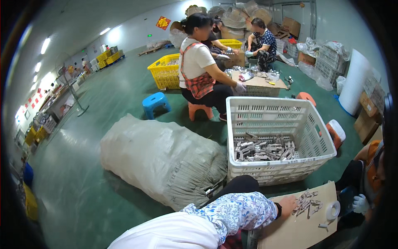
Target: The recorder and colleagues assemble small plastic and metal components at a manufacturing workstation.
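My left hand [287, 205], below a blue-and-white floral sleeve and a dark wristband, rests at the left edge of a pile of small silvery metal parts [306, 203]. The parts lie on a sheet of brown cardboard [296, 232]. Its fingers are too indistinct to show whether they grip a part. Right of the pile a roll of white tape [333, 210] lies on the cardboard, with a small loose metal piece [323, 226] below it. My right hand is out of the picture.
Beyond the cardboard stands a white plastic crate [282, 166] partly filled with metal parts. A bulky white woven sack [161, 157] lies left of it. At right, a co-worker's gloved hand [360, 203] is close by. A blue stool [156, 103] and seated people are farther back.
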### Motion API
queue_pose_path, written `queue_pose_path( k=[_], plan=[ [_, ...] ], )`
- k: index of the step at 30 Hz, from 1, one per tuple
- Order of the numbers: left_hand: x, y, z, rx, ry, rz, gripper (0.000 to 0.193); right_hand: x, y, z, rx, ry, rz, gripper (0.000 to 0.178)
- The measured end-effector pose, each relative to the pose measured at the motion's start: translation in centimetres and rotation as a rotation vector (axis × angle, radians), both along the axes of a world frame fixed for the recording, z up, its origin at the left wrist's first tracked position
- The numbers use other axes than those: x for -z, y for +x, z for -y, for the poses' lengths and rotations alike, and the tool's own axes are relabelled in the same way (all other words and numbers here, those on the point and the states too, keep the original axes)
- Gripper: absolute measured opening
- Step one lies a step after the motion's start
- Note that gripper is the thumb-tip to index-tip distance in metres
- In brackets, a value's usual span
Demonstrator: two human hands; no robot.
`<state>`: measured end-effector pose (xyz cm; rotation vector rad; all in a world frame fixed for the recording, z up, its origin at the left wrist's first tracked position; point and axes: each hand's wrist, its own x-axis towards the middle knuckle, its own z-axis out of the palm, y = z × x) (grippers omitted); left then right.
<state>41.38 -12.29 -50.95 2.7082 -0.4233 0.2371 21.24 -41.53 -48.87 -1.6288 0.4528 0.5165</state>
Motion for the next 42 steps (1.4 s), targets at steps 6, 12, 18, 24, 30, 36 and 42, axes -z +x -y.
queue_pose_path(
  k=[6, 12, 18, 24, 30, 36, 42],
  plan=[
    [-0.2, -2.9, -2.3, -0.154, -0.267, -0.559, 0.080, -0.1, -2.1, 0.6, 0.114, -0.050, 0.037, 0.066],
    [1.2, -2.7, -5.3, -0.149, -0.323, -0.401, 0.066, 0.6, -0.7, 0.0, 0.068, -0.022, -0.007, 0.063],
    [0.9, -2.8, -5.2, -0.150, -0.300, -0.359, 0.059, 0.2, -0.8, -0.2, 0.079, -0.013, 0.023, 0.059],
    [0.8, -3.1, -5.2, -0.181, -0.286, -0.351, 0.055, 0.2, -0.9, -0.3, 0.093, -0.017, 0.001, 0.057],
    [0.7, -4.4, -4.6, -0.147, -0.313, -0.351, 0.047, 2.5, -2.3, 2.0, 0.178, -0.044, -0.014, 0.048],
    [-1.4, -4.4, -5.1, -0.158, -0.059, -0.437, 0.025, -0.8, -1.8, -1.4, 0.181, 0.034, 0.146, 0.049],
    [-0.9, -3.5, -7.9, -0.014, -0.217, -0.273, 0.052, 5.7, -2.3, -1.2, 0.190, -0.352, 0.282, 0.050]
  ],
)
